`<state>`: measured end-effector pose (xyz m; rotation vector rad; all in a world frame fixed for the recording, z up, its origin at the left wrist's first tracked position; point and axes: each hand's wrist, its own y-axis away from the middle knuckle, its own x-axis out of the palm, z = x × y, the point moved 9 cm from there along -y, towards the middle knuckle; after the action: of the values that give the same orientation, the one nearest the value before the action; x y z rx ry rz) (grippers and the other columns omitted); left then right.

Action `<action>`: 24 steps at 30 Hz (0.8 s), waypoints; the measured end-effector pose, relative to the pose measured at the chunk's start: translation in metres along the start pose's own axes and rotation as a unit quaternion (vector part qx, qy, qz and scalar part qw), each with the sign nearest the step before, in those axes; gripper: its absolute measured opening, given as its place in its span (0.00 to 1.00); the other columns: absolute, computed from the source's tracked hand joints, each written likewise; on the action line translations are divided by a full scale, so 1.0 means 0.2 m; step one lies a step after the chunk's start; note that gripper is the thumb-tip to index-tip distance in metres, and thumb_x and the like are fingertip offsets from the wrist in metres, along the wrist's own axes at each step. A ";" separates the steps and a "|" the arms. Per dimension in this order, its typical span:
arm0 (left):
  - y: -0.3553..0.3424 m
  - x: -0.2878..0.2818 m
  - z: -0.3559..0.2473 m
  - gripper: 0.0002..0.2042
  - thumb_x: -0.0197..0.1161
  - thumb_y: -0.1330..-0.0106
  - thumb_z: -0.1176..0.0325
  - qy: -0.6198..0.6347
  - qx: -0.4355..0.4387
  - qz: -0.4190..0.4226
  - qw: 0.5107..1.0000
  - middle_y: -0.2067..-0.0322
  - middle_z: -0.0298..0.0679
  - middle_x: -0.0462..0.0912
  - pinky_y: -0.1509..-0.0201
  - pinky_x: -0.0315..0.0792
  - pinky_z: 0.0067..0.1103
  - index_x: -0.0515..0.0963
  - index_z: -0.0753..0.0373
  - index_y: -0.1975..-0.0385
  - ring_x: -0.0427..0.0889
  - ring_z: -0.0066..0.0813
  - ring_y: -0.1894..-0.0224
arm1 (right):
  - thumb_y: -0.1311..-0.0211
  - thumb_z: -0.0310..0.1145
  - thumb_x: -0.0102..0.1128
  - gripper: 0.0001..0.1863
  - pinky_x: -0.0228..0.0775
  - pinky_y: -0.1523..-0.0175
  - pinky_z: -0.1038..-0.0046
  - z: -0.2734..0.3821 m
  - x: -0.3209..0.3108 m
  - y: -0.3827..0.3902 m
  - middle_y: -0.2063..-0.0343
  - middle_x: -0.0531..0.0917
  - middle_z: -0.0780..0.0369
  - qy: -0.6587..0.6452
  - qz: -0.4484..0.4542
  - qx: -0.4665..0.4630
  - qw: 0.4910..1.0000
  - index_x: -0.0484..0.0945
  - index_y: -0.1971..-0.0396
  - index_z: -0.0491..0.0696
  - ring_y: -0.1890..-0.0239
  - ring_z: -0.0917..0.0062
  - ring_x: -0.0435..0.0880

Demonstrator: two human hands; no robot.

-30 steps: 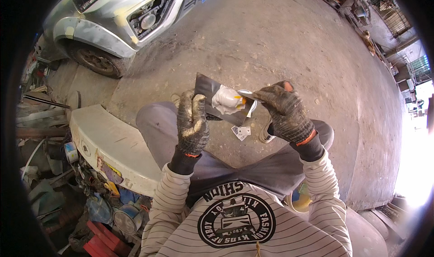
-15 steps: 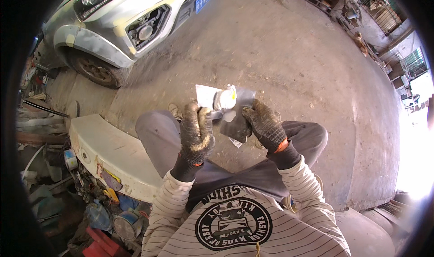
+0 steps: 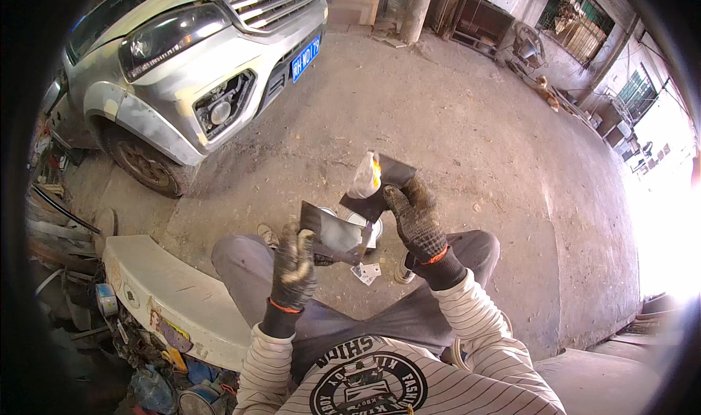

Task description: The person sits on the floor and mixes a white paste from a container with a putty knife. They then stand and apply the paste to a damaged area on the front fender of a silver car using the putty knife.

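Both hands wear dirty, dark work gloves. My left hand point(image 3: 295, 265) is closed on the left edge of a dark flat spreader point(image 3: 315, 219), whose face bears a whitish-grey smear. My right hand point(image 3: 416, 221) pinches a second dark flat sheet point(image 3: 398, 171), higher and to the right. On that sheet sits a mound of white putty point(image 3: 363, 180) with a yellow-orange streak. The spreader is lower than the putty and apart from it. Behind and below the sheets, an open round tin point(image 3: 375, 231) stands on the floor between my feet, partly hidden.
A car point(image 3: 182, 71) with sanded, patchy paint stands at the far left. A loose white bumper-like panel point(image 3: 175, 276) lies left of my knee, beside scrap and tins point(image 3: 201, 399). Playing cards point(image 3: 367, 272) lie between my feet. A tan animal point(image 3: 546, 96) rests at the far right.
The two sheets have moved apart: the left one lower, the right one upward with the putty on it. The view has tilted up, showing more of the car's front.
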<state>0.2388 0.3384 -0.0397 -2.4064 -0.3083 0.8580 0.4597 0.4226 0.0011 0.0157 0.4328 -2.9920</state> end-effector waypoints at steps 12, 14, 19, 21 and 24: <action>-0.11 -0.02 0.06 0.14 0.53 0.27 0.74 0.171 -0.141 -0.106 0.969 0.47 0.44 0.75 0.40 0.66 0.27 0.72 0.67 0.43 0.73 0.33 0.46 | 0.44 0.31 0.63 0.18 0.78 0.58 0.65 0.43 0.10 0.07 0.62 0.83 0.57 0.399 0.090 -0.222 0.885 0.79 0.51 0.50 0.63 0.61 0.83; -0.14 -0.01 0.01 0.14 0.52 0.27 0.75 0.151 -0.132 -0.101 0.974 0.46 0.45 0.75 0.39 0.66 0.26 0.72 0.68 0.43 0.74 0.34 0.45 | 0.47 0.30 0.64 0.22 0.73 0.49 0.62 0.41 0.18 0.13 0.55 0.81 0.59 0.508 0.119 -0.258 0.813 0.79 0.49 0.50 0.57 0.62 0.81; -0.20 0.05 -0.06 0.09 0.49 0.25 0.74 0.205 -0.125 -0.090 0.967 0.66 0.39 0.78 0.63 0.74 0.22 0.67 0.65 0.50 0.79 0.25 0.67 | 0.50 0.35 0.67 0.28 0.66 0.43 0.56 0.31 0.21 0.16 0.50 0.78 0.62 0.514 0.170 -0.222 0.811 0.76 0.44 0.56 0.50 0.65 0.77; -0.21 0.04 -0.11 0.08 0.49 0.25 0.74 0.142 -0.086 -0.090 0.982 0.67 0.39 0.78 0.63 0.74 0.22 0.67 0.65 0.50 0.78 0.24 0.67 | 0.52 0.37 0.69 0.29 0.65 0.44 0.56 0.35 0.14 0.15 0.49 0.78 0.63 0.456 0.086 -0.216 0.859 0.76 0.45 0.57 0.51 0.65 0.77; -0.22 0.03 -0.14 0.08 0.49 0.24 0.72 0.128 -0.049 -0.089 0.987 0.68 0.36 0.77 0.63 0.73 0.21 0.67 0.65 0.50 0.77 0.22 0.68 | 0.55 0.35 0.71 0.32 0.66 0.45 0.60 0.29 0.23 0.18 0.50 0.78 0.62 0.550 0.192 -0.228 0.780 0.75 0.44 0.53 0.51 0.64 0.78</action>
<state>0.2604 0.3644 -0.0006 -2.4993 -0.4661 0.4575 0.4195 0.3676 0.0452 1.6065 1.0539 -2.0686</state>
